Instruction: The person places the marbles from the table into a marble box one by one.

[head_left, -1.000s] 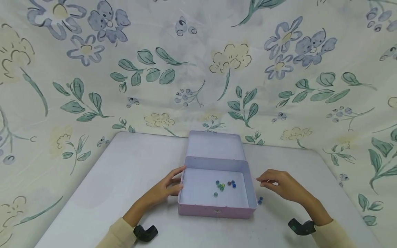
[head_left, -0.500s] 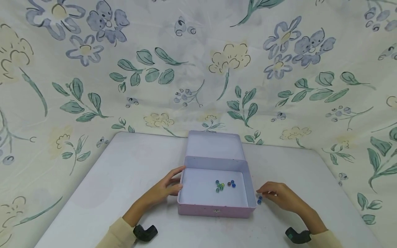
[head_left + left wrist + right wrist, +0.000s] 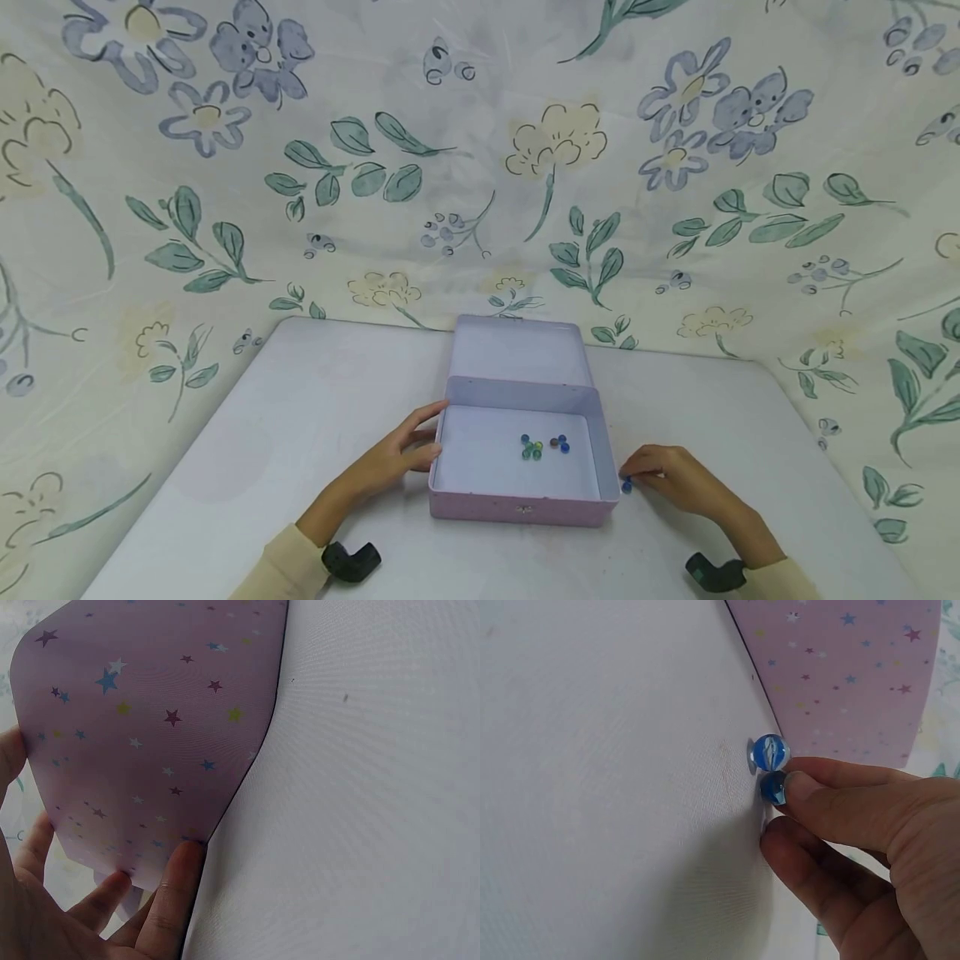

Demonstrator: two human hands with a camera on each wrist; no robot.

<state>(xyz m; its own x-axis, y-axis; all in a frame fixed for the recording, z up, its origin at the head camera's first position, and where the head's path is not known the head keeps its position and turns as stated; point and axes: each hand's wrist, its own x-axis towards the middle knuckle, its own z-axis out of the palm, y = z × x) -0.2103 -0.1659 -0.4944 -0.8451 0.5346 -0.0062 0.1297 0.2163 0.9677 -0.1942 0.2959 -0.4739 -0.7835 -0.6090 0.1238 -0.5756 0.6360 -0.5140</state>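
Note:
A pink tin box with a star print sits with its lid swung back. Inside it lie several glass marbles, green, yellow, blue and brownish. Fingertips of my left hand rest along the box's left side, the fingers spread and mostly straight. By the box's right side, my right hand pinches a dark blue marble between thumb and index finger, low at the tabletop. A second marble, clear with blue and white swirls, lies right beside it on the table.
The white table runs back to a wall of floral cloth. The box's right wall rises close to the right fingertips. A black wrist mount is worn on each forearm.
My right hand has come down and nearer to the marbles outside the box and now pinches one. A green marble inside has rolled up against the cluster. The left hand stays in place.

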